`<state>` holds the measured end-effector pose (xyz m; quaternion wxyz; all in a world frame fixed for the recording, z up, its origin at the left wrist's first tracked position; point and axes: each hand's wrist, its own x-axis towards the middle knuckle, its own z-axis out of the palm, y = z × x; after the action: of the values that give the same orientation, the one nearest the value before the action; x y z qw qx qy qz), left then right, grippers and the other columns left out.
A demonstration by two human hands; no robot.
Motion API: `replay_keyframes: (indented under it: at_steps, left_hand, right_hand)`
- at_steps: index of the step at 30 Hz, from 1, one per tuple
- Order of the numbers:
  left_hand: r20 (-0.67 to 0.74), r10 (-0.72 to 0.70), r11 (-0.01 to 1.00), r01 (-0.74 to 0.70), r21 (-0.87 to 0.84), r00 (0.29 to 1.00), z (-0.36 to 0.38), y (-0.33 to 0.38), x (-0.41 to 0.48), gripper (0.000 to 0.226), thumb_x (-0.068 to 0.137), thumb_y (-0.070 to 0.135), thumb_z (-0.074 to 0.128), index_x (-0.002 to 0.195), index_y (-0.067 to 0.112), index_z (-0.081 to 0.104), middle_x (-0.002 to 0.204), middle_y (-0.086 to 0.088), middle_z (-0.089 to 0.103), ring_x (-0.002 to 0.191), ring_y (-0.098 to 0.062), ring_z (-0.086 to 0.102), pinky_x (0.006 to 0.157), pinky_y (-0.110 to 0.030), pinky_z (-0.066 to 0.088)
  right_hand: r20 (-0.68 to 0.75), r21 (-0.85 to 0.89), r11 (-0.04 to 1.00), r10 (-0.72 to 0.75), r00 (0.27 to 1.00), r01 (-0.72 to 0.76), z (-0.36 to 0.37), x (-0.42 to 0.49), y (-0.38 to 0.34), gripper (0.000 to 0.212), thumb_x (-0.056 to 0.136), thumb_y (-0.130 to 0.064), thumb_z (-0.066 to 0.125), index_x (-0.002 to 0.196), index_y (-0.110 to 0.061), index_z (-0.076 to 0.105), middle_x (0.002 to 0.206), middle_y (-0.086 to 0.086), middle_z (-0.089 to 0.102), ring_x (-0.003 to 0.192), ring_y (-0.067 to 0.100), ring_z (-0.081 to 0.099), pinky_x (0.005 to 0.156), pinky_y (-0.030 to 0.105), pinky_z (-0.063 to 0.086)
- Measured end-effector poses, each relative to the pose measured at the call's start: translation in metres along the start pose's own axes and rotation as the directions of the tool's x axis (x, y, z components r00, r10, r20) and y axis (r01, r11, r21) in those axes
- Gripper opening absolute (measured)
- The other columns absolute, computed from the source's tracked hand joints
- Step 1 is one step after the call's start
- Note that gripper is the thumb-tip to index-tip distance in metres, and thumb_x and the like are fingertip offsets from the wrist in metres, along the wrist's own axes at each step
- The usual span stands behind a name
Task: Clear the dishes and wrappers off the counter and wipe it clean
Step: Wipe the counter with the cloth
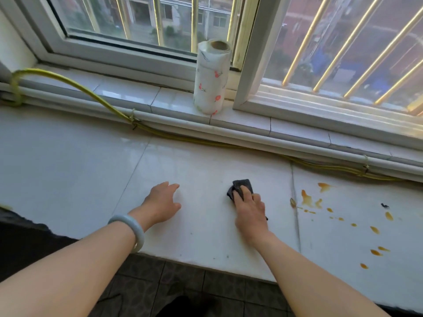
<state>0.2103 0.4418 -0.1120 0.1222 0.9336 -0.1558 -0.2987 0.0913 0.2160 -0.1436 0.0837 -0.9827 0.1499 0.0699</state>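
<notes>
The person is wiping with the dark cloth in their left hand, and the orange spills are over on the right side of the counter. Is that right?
Not quite. The dark cloth is under the right hand, not the left. The left hand rests on the counter holding nothing. The orange spills are on the right side, as you said. The head view shows it.

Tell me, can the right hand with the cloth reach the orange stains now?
Probably yes. The right hand holds the dark cloth just left of the orange stains, and only bare counter lies between them.
</notes>
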Motion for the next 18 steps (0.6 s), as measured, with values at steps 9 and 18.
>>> replay_keyframes:
  at_steps: [9,18]
  left_hand:
    - [0.053,0.178,0.977,-0.183,0.11,0.983,0.005,0.055,0.016,0.067,0.097,0.038,0.05,0.154,0.027,0.016,0.163,-0.004,0.006,0.15,-0.027,0.001,0.118,-0.044,0.021]
    - [0.147,0.314,0.922,-0.338,0.19,0.938,0.027,0.13,0.014,0.073,0.094,0.038,0.054,0.154,0.03,0.015,0.163,-0.003,0.003,0.149,-0.027,-0.003,0.116,-0.048,0.023]
  right_hand:
    - [-0.053,-0.055,0.968,0.243,0.969,-0.246,-0.02,-0.01,0.047,0.062,0.085,0.003,0.042,0.144,-0.017,0.034,0.153,0.007,0.022,0.12,0.031,0.033,0.102,0.037,0.031]
    - [-0.029,-0.025,0.963,0.267,0.963,-0.268,-0.008,-0.048,0.088,0.068,0.087,0.005,0.04,0.149,-0.019,0.027,0.158,0.004,0.013,0.125,0.03,0.028,0.106,0.035,0.028]
